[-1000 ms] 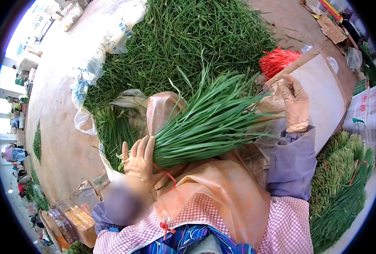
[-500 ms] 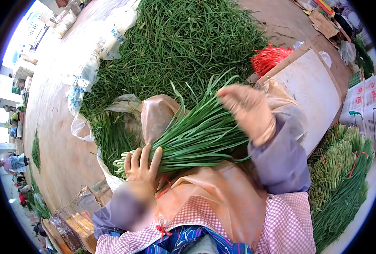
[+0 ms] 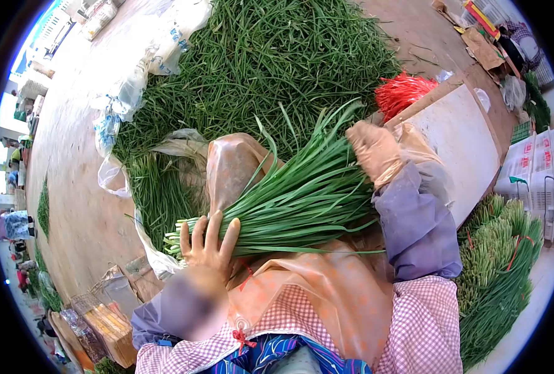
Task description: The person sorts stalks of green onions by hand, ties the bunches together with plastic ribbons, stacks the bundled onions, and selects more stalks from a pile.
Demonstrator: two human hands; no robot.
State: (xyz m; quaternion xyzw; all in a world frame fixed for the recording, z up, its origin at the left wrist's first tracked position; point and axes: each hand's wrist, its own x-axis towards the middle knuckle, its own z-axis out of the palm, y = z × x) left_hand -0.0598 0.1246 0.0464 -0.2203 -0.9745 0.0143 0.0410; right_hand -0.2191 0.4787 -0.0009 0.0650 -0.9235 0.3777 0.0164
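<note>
A loose bunch of garlic chives (image 3: pixel 302 202) lies across my lap, its pale stem ends to the left and its long green leaves fanning to the right. My left hand (image 3: pixel 208 246) rests on the stem end, fingers spread and stretched over the stems. Beside the leaf tips at the right is my right hand (image 3: pixel 377 153), its fingers curled in. Whether leaf ends are inside those fingers is hidden. A translucent orange-spotted plastic apron (image 3: pixel 320 268) covers my lap under the bunch.
Ahead spreads a big heap of loose green leaves (image 3: pixel 277 75), edged by plastic sheeting (image 3: pixel 124 96) at left. Red ties (image 3: pixel 405 93) lie by a pale board (image 3: pixel 455 143) at right. Tied chive bundles (image 3: pixel 501 274) and white crates (image 3: pixel 533 168) stand farther right.
My right hand has gone from open and blurred over the leaves to curled, slightly right and lower, by the leaf tips. My left hand stays on the stems.
</note>
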